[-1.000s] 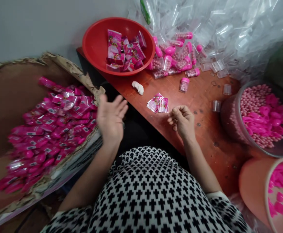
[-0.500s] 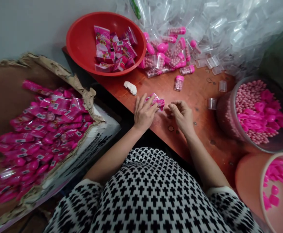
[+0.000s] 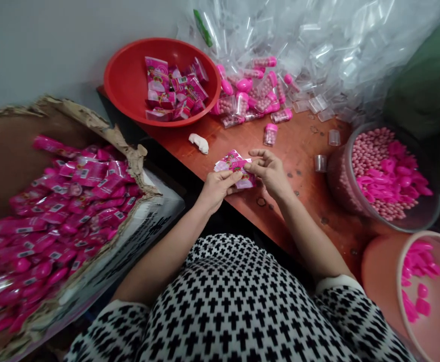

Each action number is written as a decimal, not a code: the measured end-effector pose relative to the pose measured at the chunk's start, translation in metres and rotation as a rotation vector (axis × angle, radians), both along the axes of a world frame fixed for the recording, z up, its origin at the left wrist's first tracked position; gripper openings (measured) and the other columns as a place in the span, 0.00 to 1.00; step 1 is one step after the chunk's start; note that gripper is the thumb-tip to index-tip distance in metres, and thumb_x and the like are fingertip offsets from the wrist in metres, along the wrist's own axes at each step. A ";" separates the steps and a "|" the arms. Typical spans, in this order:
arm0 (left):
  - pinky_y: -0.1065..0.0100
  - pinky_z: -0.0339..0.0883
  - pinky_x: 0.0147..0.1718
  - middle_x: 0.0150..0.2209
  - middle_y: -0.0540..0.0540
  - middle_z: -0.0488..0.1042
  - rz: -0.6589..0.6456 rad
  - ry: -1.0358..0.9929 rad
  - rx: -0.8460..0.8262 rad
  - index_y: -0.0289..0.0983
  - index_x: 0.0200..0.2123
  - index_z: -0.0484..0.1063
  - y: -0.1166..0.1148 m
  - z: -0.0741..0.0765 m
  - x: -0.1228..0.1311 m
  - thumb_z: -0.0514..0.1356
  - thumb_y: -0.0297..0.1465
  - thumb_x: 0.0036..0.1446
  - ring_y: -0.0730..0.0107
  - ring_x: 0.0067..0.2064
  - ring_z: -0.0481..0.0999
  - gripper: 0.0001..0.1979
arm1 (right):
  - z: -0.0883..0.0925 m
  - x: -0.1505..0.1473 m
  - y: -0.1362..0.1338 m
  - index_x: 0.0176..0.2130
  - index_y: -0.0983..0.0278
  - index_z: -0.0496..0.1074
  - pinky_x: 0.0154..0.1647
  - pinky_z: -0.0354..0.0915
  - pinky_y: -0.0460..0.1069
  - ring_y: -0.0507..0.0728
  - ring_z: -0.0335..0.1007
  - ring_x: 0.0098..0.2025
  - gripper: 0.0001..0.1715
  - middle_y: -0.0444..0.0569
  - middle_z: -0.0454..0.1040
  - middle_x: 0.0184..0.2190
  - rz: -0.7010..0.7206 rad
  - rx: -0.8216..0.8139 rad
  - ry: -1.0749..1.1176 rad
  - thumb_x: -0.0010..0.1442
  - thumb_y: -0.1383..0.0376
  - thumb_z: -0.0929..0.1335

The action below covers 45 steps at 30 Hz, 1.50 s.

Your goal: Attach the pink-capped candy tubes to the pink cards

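Observation:
Several flat pink printed packets (image 3: 234,163) are fanned out just above the table's front edge. My left hand (image 3: 218,189) pinches their near side between thumb and fingers. At the far right corner, the thumb and fingers of my right hand (image 3: 270,172) close on the packets too. Beyond the hands, a small clear tube with a pink cap (image 3: 270,134) stands on the table, full of pink beads. A crumpled white lump (image 3: 198,143) lies to the left of it.
A red bowl (image 3: 119,93) holds pink packets at the back left. Left of the table, a torn cardboard box (image 3: 146,193) is full of filled pink packets. Clear tubes (image 3: 318,53) heap at the back. On the right stand a bead tub (image 3: 350,176) and a pale pink bucket (image 3: 380,266).
My left hand has gone from lying over the pink packets to pinching their near side, and they are now lifted and fanned. My right hand has moved left onto them.

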<state>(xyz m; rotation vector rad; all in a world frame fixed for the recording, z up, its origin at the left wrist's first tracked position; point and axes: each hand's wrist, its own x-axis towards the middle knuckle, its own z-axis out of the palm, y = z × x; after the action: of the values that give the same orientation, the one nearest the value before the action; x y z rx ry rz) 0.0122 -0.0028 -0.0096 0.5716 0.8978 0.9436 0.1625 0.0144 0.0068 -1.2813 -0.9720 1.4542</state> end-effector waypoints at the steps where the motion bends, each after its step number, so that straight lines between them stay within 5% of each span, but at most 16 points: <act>1: 0.66 0.75 0.35 0.29 0.41 0.79 0.009 0.007 -0.018 0.29 0.28 0.79 0.000 -0.001 0.000 0.74 0.38 0.37 0.68 0.30 0.79 0.19 | -0.001 0.000 0.000 0.39 0.63 0.67 0.20 0.56 0.43 0.46 0.59 0.17 0.27 0.33 0.68 0.18 0.019 -0.001 -0.021 0.40 0.60 0.78; 5: 0.70 0.75 0.31 0.24 0.44 0.78 0.115 0.065 -0.062 0.29 0.24 0.78 -0.002 -0.002 -0.001 0.75 0.35 0.32 0.71 0.26 0.77 0.17 | -0.004 0.011 0.008 0.33 0.64 0.70 0.24 0.59 0.45 0.48 0.63 0.22 0.16 0.40 0.71 0.22 0.037 0.091 -0.265 0.50 0.55 0.72; 9: 0.71 0.74 0.28 0.23 0.44 0.77 0.174 0.078 -0.117 0.29 0.23 0.78 -0.006 -0.003 -0.005 0.75 0.35 0.31 0.71 0.25 0.77 0.18 | 0.005 0.042 0.035 0.35 0.65 0.73 0.34 0.62 0.48 0.53 0.70 0.30 0.12 0.46 0.75 0.28 -0.112 0.205 -0.855 0.60 0.59 0.65; 15: 0.74 0.70 0.25 0.22 0.46 0.76 0.241 0.015 -0.201 0.30 0.19 0.73 -0.004 -0.002 -0.009 0.76 0.32 0.29 0.74 0.23 0.75 0.17 | 0.006 0.060 0.080 0.35 0.70 0.74 0.46 0.62 0.59 0.68 0.72 0.44 0.29 0.66 0.77 0.37 -0.075 -0.004 -1.417 0.62 0.47 0.61; 20: 0.75 0.70 0.24 0.22 0.50 0.75 0.335 -0.080 -0.273 0.32 0.20 0.69 0.003 0.002 -0.012 0.76 0.31 0.32 0.77 0.23 0.73 0.18 | -0.003 0.051 0.089 0.47 0.76 0.71 0.46 0.64 0.61 0.73 0.72 0.48 0.32 0.71 0.75 0.45 -0.070 -0.083 -1.518 0.56 0.50 0.67; 25: 0.74 0.72 0.27 0.26 0.51 0.76 0.417 -0.184 -0.332 0.35 0.26 0.71 0.007 0.007 -0.009 0.72 0.28 0.42 0.76 0.26 0.75 0.12 | 0.003 0.058 0.074 0.39 0.73 0.74 0.43 0.64 0.58 0.70 0.74 0.43 0.20 0.67 0.77 0.38 -0.027 -0.006 -1.523 0.57 0.58 0.66; 28: 0.73 0.74 0.30 0.28 0.50 0.77 0.472 -0.249 -0.377 0.35 0.28 0.72 0.009 0.006 -0.007 0.70 0.28 0.47 0.75 0.28 0.77 0.09 | 0.007 0.053 0.044 0.30 0.68 0.73 0.34 0.64 0.52 0.60 0.72 0.31 0.21 0.54 0.75 0.26 -0.035 0.089 -1.168 0.56 0.52 0.67; 30: 0.72 0.74 0.32 0.28 0.49 0.77 0.502 -0.286 -0.400 0.35 0.28 0.72 0.011 0.005 -0.007 0.69 0.28 0.49 0.75 0.30 0.78 0.08 | 0.008 0.043 0.016 0.29 0.66 0.72 0.26 0.61 0.48 0.54 0.67 0.23 0.23 0.47 0.71 0.21 0.010 0.103 -0.769 0.56 0.48 0.67; 32: 0.72 0.75 0.33 0.28 0.49 0.77 0.509 -0.306 -0.419 0.35 0.28 0.72 0.011 0.004 -0.007 0.69 0.28 0.49 0.74 0.30 0.78 0.07 | 0.007 0.035 -0.010 0.32 0.64 0.72 0.23 0.59 0.46 0.52 0.64 0.21 0.23 0.43 0.70 0.20 0.018 0.104 -0.593 0.55 0.46 0.67; 36: 0.70 0.75 0.34 0.28 0.49 0.77 0.519 -0.302 -0.438 0.35 0.28 0.72 0.010 0.006 -0.006 0.67 0.28 0.51 0.73 0.31 0.78 0.06 | 0.000 0.034 -0.036 0.33 0.64 0.75 0.28 0.59 0.48 0.55 0.68 0.27 0.22 0.47 0.74 0.25 0.053 0.140 -1.037 0.60 0.48 0.65; 41: 0.69 0.76 0.36 0.30 0.47 0.78 0.507 -0.287 -0.412 0.35 0.29 0.73 0.006 0.009 -0.005 0.65 0.26 0.54 0.72 0.32 0.79 0.03 | -0.001 0.044 -0.034 0.51 0.64 0.72 0.43 0.63 0.54 0.65 0.68 0.50 0.27 0.59 0.73 0.50 0.195 0.348 -1.476 0.60 0.49 0.66; 45: 0.70 0.75 0.35 0.29 0.48 0.78 0.511 -0.277 -0.424 0.35 0.29 0.73 0.006 0.007 -0.003 0.66 0.27 0.52 0.73 0.31 0.79 0.04 | 0.001 0.038 -0.028 0.55 0.65 0.68 0.38 0.64 0.53 0.65 0.70 0.46 0.25 0.60 0.73 0.49 0.371 0.292 -1.580 0.62 0.56 0.65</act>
<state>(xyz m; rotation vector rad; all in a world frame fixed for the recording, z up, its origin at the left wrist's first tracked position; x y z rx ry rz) 0.0095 0.0030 -0.0023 -0.1629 0.9719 1.2083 0.2009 -0.0132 0.0074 -2.0158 -2.3789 0.1895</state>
